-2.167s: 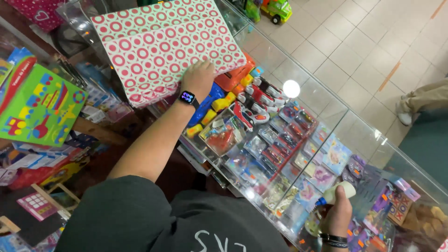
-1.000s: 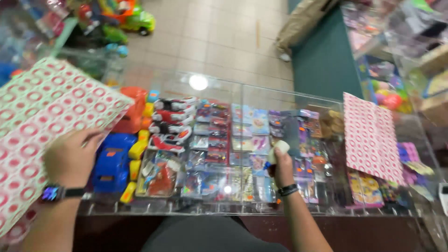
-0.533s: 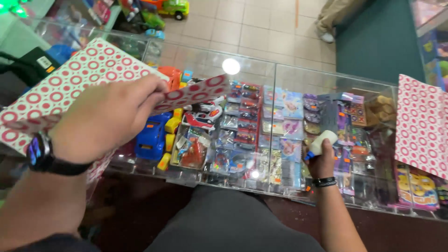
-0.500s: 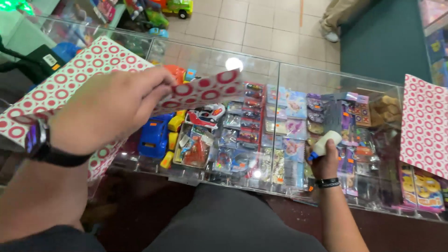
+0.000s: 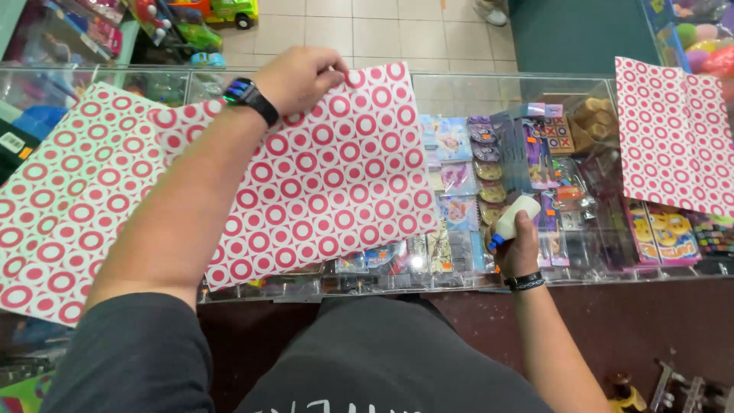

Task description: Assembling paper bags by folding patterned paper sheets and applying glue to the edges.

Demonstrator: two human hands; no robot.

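Wrapping paper (image 5: 321, 183), white with red rings, lay spread flat over the left half of the glass counter (image 5: 459, 84), its far edge toward twelve o'clock and its near edge overhanging the counter's front at about six. A second sheet (image 5: 61, 206) of the same print lay beside it at nine o'clock, their edges seemingly overlapping. Such paper looked light, thin and limp, likely to slide on the glass and to crease or tear if pulled by one corner; a hold along an edge, fingers above and thumb beneath, seemed safest.

The left hand (image 5: 302, 76) was closed in a pinch on the sheet's far edge near its twelve o'clock corner, a dark watch (image 5: 248, 95) on the wrist. A third patterned sheet (image 5: 673, 145) lay well apart at three o'clock.

The right hand (image 5: 520, 248), at four o'clock from the main sheet, was wrapped shut around a small white bottle (image 5: 511, 220) with a blue tip, just beside the paper's right edge. Packaged toys (image 5: 535, 153) showed under the glass.
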